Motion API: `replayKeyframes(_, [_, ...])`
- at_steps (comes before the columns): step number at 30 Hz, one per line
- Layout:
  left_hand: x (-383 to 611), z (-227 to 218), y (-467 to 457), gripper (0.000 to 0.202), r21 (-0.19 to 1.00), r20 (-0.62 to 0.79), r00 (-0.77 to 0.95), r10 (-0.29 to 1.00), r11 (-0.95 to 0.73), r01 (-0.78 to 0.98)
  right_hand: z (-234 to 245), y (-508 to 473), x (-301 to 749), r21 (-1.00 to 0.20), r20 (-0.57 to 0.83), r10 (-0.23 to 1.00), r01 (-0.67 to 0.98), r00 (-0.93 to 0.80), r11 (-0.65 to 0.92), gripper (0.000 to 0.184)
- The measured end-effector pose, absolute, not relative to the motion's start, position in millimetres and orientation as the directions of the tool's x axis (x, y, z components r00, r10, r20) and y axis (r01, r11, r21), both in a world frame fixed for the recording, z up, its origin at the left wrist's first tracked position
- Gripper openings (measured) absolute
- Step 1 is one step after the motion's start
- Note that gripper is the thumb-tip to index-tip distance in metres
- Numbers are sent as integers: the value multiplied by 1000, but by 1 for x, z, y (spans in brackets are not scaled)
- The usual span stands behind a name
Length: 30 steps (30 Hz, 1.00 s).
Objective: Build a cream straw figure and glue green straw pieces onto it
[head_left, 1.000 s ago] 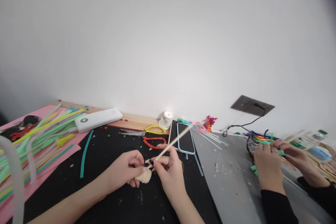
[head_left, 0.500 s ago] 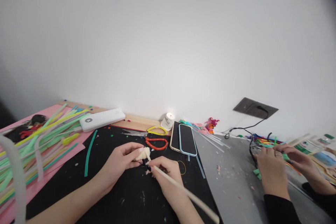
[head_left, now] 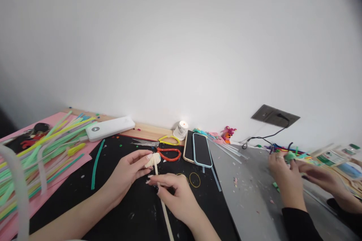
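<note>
While the cream bundle [head_left: 151, 159] looks rounded, its tail [head_left: 166, 216] runs straight

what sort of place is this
Most likely a craft workspace: a pile of coloured fuzzy strips covers the left side, scissors lie beyond the hands, and the left hand holds a wound cream piece.

Left hand [head_left: 132, 167]: pinching, fingers curled
Right hand [head_left: 175, 194]: pinching thumb-to-index, just below left grip
Forearms [head_left: 76, 211]: bare, angled in toward grip
</note>
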<state>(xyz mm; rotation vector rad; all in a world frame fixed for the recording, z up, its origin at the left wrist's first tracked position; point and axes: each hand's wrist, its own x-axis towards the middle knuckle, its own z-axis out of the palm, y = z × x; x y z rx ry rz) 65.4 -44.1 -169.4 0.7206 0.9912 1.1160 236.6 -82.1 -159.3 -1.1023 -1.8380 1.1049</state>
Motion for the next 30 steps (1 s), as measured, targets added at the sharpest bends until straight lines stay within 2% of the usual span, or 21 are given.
replayKeyframes(6, [63,-171,-41,21,785,-305,207,930,368,-499,-172,-78,234,-971,27,933,211,-360,110,16])
replayKeyframes(10, [60,-166,-41,11,732,-307,301,903,426,-531,-172,-76,236,-970,-31,950,237,-310,46,20])
replayKeyframes(20, [57,-154,-45,12,767,-397,417,818,545,-339,-169,-69,249,-810,174,964,527,-200,256,21])
replayKeyframes(24, [56,-153,-44,16,833,-330,348,878,444,-330,-173,-69,250,-834,143,958,491,-250,252,21])
replayKeyframes(27, [55,-157,-42,23,913,-246,227,942,304,-273,-172,-70,248,-908,51,959,386,-279,161,18])
replayKeyframes(30, [54,-166,-37,32,961,-183,164,969,212,-177,-167,-69,246,-962,4,976,265,-216,63,10])
